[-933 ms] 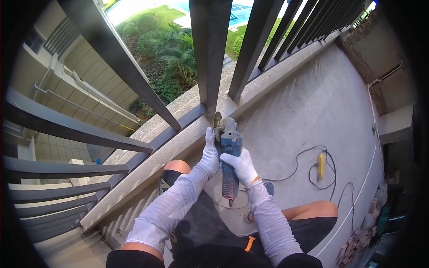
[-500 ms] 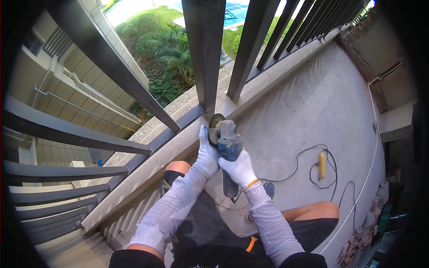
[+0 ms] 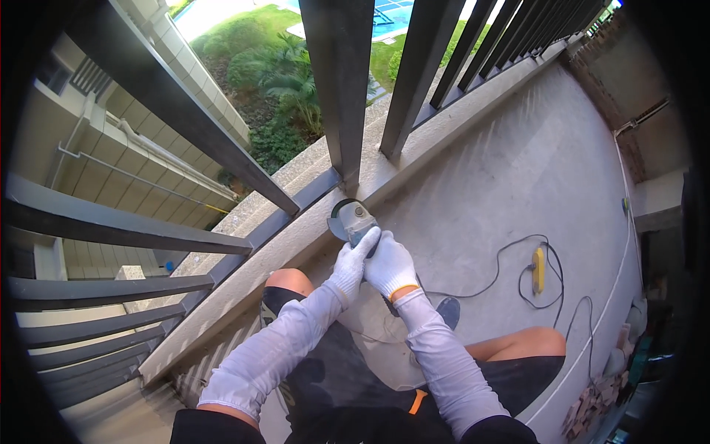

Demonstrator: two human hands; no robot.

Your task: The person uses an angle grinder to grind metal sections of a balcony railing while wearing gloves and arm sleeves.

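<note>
While gripped two-handed, angle grinder [image 3: 359,221]: near ledge [image 3: 285,249], probably for control.
Left hand [image 3: 353,262]: fingers grasping grinder's front, likely steadying.
Right hand [image 3: 390,266]: grasping farther back, likely bearing weight.

Place: balcony or terrace | dark barred railing [image 3: 336,89] | bare concrete floor [image 3: 503,185] | garden [image 3: 248,66], pool [image 3: 396,27] beyond

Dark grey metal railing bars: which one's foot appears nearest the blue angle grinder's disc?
The top-centre dark grey metal bar: its foot appears just beyond the disc; feet of neighbouring bars lie farther left or right.
</note>
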